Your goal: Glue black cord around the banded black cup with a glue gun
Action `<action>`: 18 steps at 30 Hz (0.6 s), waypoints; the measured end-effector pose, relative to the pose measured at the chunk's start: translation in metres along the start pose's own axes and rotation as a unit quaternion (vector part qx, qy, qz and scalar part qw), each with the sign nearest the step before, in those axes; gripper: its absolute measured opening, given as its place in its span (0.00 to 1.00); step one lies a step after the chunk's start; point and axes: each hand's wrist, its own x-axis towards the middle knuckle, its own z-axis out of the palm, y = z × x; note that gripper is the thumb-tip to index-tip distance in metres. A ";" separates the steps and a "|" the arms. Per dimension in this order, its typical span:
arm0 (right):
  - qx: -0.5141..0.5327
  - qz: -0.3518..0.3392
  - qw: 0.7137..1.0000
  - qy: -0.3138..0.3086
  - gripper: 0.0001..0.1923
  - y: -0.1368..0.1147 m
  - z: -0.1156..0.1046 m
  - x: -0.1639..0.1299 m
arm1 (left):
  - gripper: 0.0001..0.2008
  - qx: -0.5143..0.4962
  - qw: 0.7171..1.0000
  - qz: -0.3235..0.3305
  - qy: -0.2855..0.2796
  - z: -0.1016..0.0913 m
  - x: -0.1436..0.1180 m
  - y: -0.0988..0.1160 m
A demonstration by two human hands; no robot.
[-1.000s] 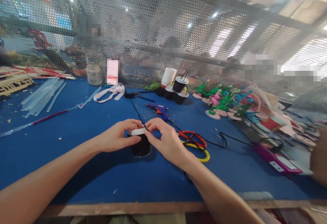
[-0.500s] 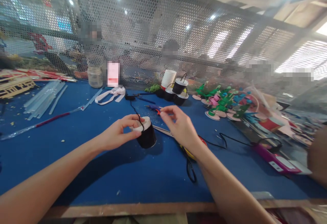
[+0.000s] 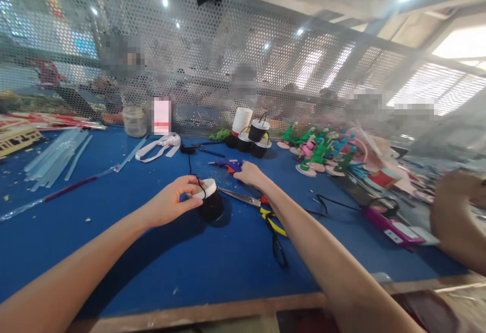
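Observation:
With thumb and fingers at its rim, my left hand (image 3: 170, 202) grips a small white paper cup (image 3: 211, 208) wrapped in black. A black cord (image 3: 200, 185) loops over the cup's mouth. Beyond it, my right hand (image 3: 250, 175) is closed around the handle end of a blue glue gun (image 3: 227, 164) with an orange trigger, its nozzle pointing left. Scissors (image 3: 243, 198) with red and yellow handles lie between the cup and my right forearm, which partly covers them. The cup's underside is tilted slightly toward the table.
Finished black cups (image 3: 259, 130) and a white cup stack (image 3: 242, 119) stand at the back. Glue sticks (image 3: 56, 153) and white ribbon (image 3: 159, 147) lie left. Green figures (image 3: 319, 148) and a purple power strip (image 3: 393, 226) are at right, near another person's arm (image 3: 451, 216).
My right hand has reached forward and closed on the glue gun, which has shifted into plainer view. My left hand still holds the cup. The camera view has turned slightly right.

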 end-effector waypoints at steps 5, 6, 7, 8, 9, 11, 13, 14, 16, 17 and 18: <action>0.125 0.035 0.991 0.006 0.11 -0.011 -0.021 -0.025 | 0.10 0.010 1.000 0.001 -0.014 -0.005 0.001 0.000; 0.153 0.031 0.988 0.004 0.11 -0.013 -0.026 -0.033 | 0.10 0.010 1.000 0.001 -0.019 -0.006 0.001 0.001; 0.179 0.027 0.983 -0.004 0.09 -0.016 -0.031 -0.041 | 0.10 0.009 1.000 0.001 -0.024 -0.007 0.002 0.001; 0.214 0.022 0.976 -0.017 0.06 -0.018 -0.035 -0.049 | 0.10 0.005 0.999 0.001 -0.032 -0.008 0.002 0.001; 0.268 0.015 0.963 -0.040 0.06 -0.020 -0.039 -0.057 | 0.10 -0.001 0.999 0.001 -0.040 -0.009 0.002 0.001; 0.315 -0.005 0.947 -0.064 0.08 -0.026 -0.042 -0.072 | 0.09 -0.016 0.999 -0.001 -0.043 -0.009 0.002 0.000; 0.319 -0.038 0.945 -0.065 0.09 -0.032 -0.042 -0.085 | 0.09 -0.034 0.999 -0.006 -0.034 -0.009 0.003 -0.001; 0.313 -0.052 0.946 -0.060 0.10 -0.035 -0.041 -0.090 | 0.10 -0.041 0.999 -0.012 -0.026 -0.009 0.003 -0.003; 0.303 -0.062 0.950 -0.052 0.09 -0.040 -0.039 -0.099 | 0.11 -0.050 0.998 -0.025 -0.005 -0.008 0.003 -0.005; 0.296 -0.060 0.952 -0.050 0.09 -0.042 -0.038 -0.102 | 0.11 -0.052 0.998 -0.033 0.007 -0.007 0.004 -0.007; 0.288 -0.058 0.954 -0.051 0.10 -0.043 -0.038 -0.105 | 0.12 -0.052 0.997 -0.043 0.020 -0.007 0.004 -0.008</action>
